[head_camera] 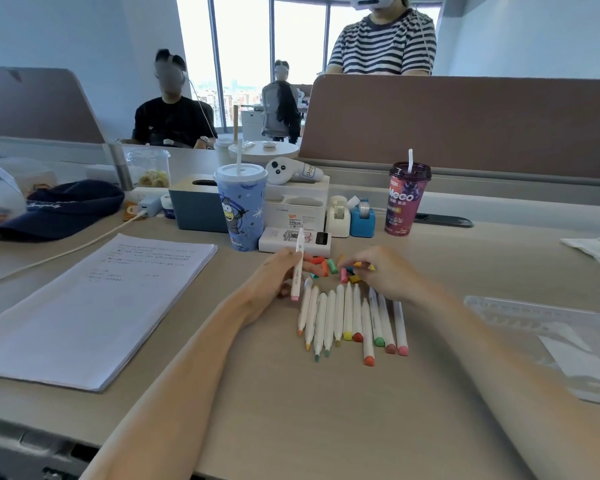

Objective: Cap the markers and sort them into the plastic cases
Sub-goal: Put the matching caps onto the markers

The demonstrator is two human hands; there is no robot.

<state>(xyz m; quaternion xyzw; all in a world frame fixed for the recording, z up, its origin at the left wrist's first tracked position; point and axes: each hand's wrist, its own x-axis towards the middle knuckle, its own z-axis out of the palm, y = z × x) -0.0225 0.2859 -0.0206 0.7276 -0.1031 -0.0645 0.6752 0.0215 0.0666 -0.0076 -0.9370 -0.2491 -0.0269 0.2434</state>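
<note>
2 bare forearms, uncovered to the elbow, left hand [274,273], right hand [388,271], both bare

— What is the left grip [278,271] doing?
— It holds a white marker with a pink near end [297,271], almost upright, over the beige wooden counter [291,410].
— And the right grip [385,271]?
— It curls over a pile of small loose coloured caps [328,266], just beyond a row of white markers with coloured ends [350,317] lying side by side. A small yellow cap [358,264] shows at its fingertips; pinched or only touched, I cannot tell.
— What lies around them?
— A clear plastic case [520,313] at the right, a stack of printed white paper [94,306] at the left, and a blue cartoon cup with a straw [241,209] farther back.
</note>
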